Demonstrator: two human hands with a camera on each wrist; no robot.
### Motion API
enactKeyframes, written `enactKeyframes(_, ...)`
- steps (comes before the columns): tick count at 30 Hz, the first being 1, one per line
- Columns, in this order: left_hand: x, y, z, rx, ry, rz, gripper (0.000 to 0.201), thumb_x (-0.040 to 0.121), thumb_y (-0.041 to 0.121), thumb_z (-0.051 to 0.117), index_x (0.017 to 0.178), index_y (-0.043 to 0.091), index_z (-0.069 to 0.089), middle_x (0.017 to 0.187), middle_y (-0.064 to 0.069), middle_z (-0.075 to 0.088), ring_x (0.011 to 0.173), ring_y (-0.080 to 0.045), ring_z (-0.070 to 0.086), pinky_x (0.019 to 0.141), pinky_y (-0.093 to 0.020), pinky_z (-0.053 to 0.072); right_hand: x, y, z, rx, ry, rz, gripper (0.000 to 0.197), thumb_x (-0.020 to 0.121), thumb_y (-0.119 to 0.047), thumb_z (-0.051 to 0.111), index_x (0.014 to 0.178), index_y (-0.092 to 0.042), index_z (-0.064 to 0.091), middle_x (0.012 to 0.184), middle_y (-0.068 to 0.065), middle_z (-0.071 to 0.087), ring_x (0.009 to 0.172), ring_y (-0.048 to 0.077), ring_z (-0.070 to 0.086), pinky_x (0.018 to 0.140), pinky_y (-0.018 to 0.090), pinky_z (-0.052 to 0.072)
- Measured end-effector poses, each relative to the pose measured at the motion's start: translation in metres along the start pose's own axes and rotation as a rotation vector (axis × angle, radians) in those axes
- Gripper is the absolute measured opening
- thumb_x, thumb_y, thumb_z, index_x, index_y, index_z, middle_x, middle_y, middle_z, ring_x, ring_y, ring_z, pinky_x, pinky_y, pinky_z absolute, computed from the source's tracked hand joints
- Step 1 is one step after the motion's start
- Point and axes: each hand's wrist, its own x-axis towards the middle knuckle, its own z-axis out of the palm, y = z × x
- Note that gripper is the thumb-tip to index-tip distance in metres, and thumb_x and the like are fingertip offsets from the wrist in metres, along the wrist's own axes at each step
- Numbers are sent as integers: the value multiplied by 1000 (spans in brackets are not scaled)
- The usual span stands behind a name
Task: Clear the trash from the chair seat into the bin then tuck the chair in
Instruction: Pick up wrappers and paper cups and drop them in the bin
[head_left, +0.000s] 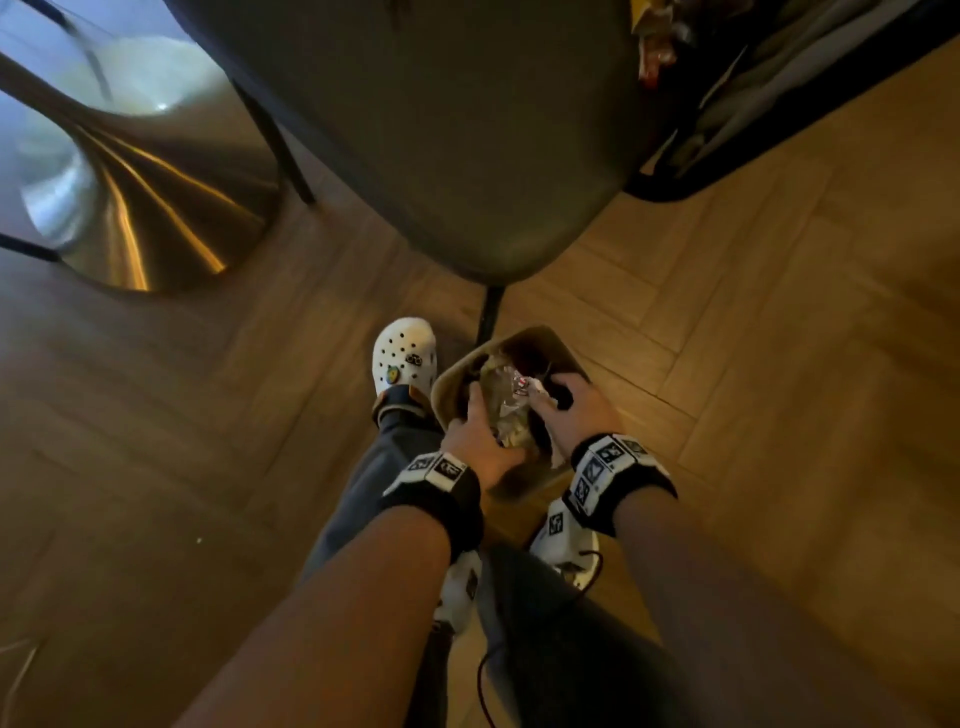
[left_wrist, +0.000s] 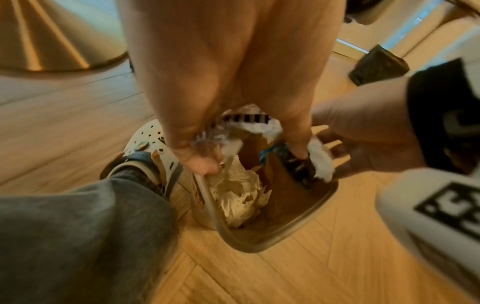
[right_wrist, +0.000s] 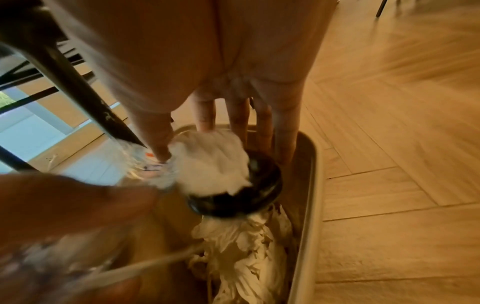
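A: Forearms lead down. Status?
B: Wrapper hangs over bin, clamped in left hand. Right hand, fingers straight, touches tissue.
A: Hazard?
B: Bin looks packed; released pieces may spill onto floor. Chair stands just behind, not yet tucked.

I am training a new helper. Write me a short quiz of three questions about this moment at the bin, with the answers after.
1. True or false: the left hand grips a clear plastic wrapper above the bin.
2. Where does the bin stand? A) on a shelf; B) on the wooden floor, beside a white clog; C) on a sofa.
3. In the left wrist view, what already lies inside the bin?
Key: 1 true; 2 B; 3 crumpled white paper.
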Motion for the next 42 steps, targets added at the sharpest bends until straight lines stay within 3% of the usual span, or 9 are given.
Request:
enactKeyframes(5,-2,4,-7,-53,-14,24,130,63,69,73,150,45,-20,156,-9,36,136,-34,43,112,-51,39,-15,-1,-14,76,61,-37,39,86,-56,55,114,-29,61,112,-2,61,106,21,57,80,28,43)
enactKeyframes(10,-62,19,-55,-141,136,172,48,95,51,56,138,35,47,117,5,66,101,-13,67,93,-40,57,-44,-40,-63,162,109,-137,21,91,-45,52,99,-30,64,96,-9,62,95,13,61,80,31,50)
enactKeyframes(16,-128,44,-142,-109,37,294,23,100,46,50,121,42,58,106,15,66,92,4,64,75,-10,45,-42,-156,-177,156,463,-408,21,90,-37,56,110,-30,59,116,-1,55,105,18,55,88,34,50)
enactKeyframes(20,-135,88,-212,-73,216,406,15,100,42,51,110,41,62,100,17,68,90,11,62,73,-5,46,7,-223,-239,218,684,-197,59,79,-35,71,130,-28,43,141,11,31,126,37,38,99,43,40)
enactKeyframes(24,-110,153,-284,-112,474,524,19,100,35,54,116,31,63,105,13,64,89,2,62,85,-24,55,54,-257,-253,247,547,107,97,68,-47,79,142,-35,19,152,16,15,135,45,23,103,58,34)
enactKeyframes(28,-61,214,-346,-53,800,449,58,94,42,61,145,28,38,141,-4,39,123,-18,49,101,-36,48,77,-263,-243,98,550,243,98,74,-48,74,146,-27,11,150,20,19,135,45,22,105,57,31)
enactKeyframes(33,-18,274,-374,-223,684,42,104,82,69,60,158,21,7,159,-15,18,142,-38,28,109,-52,38,82,-259,-233,57,566,238,93,73,-56,70,143,-27,15,145,23,21,131,46,27,99,56,38)
enactKeyframes(37,1,283,-374,-164,712,-55,85,87,54,66,152,18,24,156,-14,24,139,-35,31,104,-50,42,80,-257,-232,115,483,271,87,77,-64,58,144,-32,12,143,17,20,128,44,36,94,54,44)
enactKeyframes(42,-4,267,-361,-79,724,114,55,88,36,72,135,24,46,143,-10,38,130,-30,42,99,-44,46,66,-259,-226,199,514,255,63,89,-58,44,140,-30,21,136,18,35,109,43,54,70,43,47)
